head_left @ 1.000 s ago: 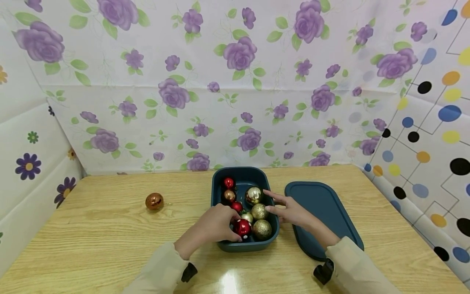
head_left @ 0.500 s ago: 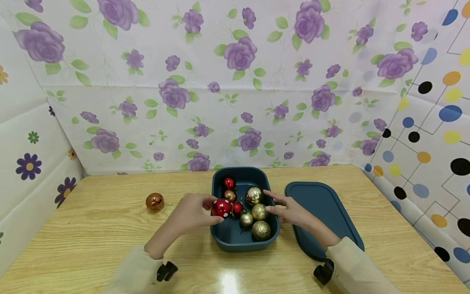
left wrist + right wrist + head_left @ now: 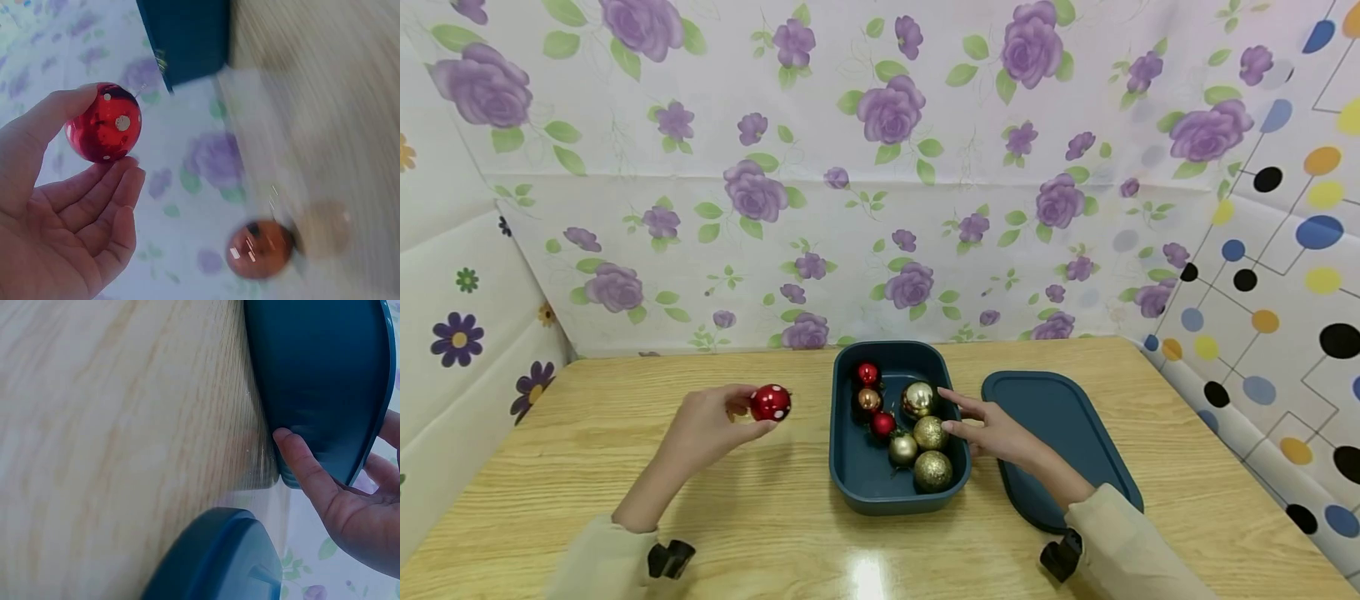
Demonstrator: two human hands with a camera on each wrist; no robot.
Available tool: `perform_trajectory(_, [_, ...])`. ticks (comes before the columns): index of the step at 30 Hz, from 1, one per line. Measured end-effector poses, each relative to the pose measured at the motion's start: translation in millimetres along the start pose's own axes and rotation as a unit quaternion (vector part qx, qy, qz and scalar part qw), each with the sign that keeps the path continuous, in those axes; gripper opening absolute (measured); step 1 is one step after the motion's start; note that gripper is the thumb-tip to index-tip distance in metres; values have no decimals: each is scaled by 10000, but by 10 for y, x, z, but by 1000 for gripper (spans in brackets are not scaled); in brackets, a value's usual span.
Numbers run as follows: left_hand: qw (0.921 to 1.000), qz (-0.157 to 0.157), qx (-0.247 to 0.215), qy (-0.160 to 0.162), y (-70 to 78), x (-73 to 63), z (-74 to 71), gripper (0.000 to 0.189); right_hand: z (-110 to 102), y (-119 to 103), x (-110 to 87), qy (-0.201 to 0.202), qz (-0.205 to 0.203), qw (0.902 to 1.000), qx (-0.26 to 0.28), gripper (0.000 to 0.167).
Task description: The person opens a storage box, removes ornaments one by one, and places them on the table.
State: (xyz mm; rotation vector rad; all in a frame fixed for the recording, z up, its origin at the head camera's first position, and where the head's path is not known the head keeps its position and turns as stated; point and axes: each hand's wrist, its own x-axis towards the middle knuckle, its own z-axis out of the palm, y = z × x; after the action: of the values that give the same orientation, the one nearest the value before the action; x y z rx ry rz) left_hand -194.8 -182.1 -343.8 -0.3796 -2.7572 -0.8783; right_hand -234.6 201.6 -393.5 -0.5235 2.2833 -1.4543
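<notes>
In the head view my left hand (image 3: 711, 425) holds a red Christmas bauble (image 3: 771, 403) with white dots between thumb and fingertips, above the table left of the box. The left wrist view shows the same red bauble (image 3: 103, 125) pinched, with a copper bauble (image 3: 259, 249) lying on the table below; the hand mostly hides the copper one in the head view. My right hand (image 3: 992, 425) grips the right side of the dark blue box (image 3: 898, 505), fingers over the rim. Its thumb presses the outer wall (image 3: 319, 375) in the right wrist view.
Inside the box lie small red baubles (image 3: 883, 425), a copper one (image 3: 868, 401) and several gold ones (image 3: 932, 471). A dark blue lid (image 3: 1060, 425) lies on the wooden table (image 3: 805, 542) under my right forearm. Patterned cloth (image 3: 850, 250) stands behind and at both sides.
My left hand has lifted the dotted red bauble from the front of the box and carried it left over the table. The right hand has stayed at the box's side.
</notes>
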Motion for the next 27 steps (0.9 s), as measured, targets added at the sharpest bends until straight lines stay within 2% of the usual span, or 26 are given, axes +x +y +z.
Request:
perform_trajectory(8, [9985, -503, 192, 132, -367, -93, -164, 53, -3, 11, 8, -12, -6, 10000, 14, 64])
perform_trajectory(16, [9950, -906, 400, 91, -649, -133, -222, 57, -3, 19, 3, -17, -22, 10000, 48, 63])
perform_trajectory(21, [9939, -990, 486, -3, -754, -144, -235, 59, 1, 6, -5, 3, -8, 10000, 28, 63])
perform_trajectory(27, [9945, -916, 500, -27, -824, -152, -245, 58, 4, -4, -10, 6, -23, 10000, -15, 63])
